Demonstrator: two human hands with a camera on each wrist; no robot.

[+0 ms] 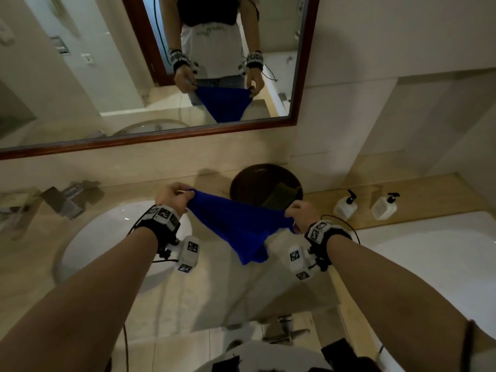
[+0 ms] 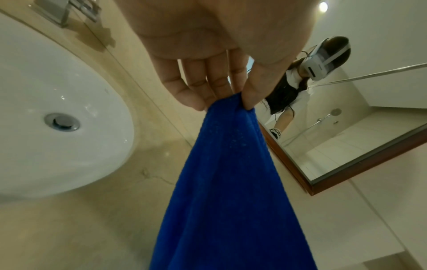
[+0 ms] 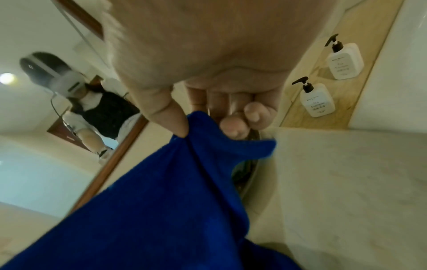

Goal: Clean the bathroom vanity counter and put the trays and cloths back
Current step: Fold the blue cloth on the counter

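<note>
Blue cloth [image 1: 236,226] hangs pinched by a corner in each of my hands, left [image 1: 173,196] and right [image 1: 302,214], above the bench [image 1: 214,285] (spread to fold, I judge).

A bathroom is shown, apparently of a hotel kind. A white oval basin [image 1: 107,237] with a metal drain [image 2: 62,121] is sunk into a beige marble desk [image 1: 204,285], below the left hand [image 1: 174,196]. A chrome tap [image 1: 67,200] is seen beyond that hand. A wood-framed mirror [image 1: 161,135] is mounted on the tiled wall ahead of both hands, and a shower fitting is reflected in it. 2 white pump bottles [image 3: 316,100] are stood on a ledge to the right of the right hand [image 1: 302,214].
</note>
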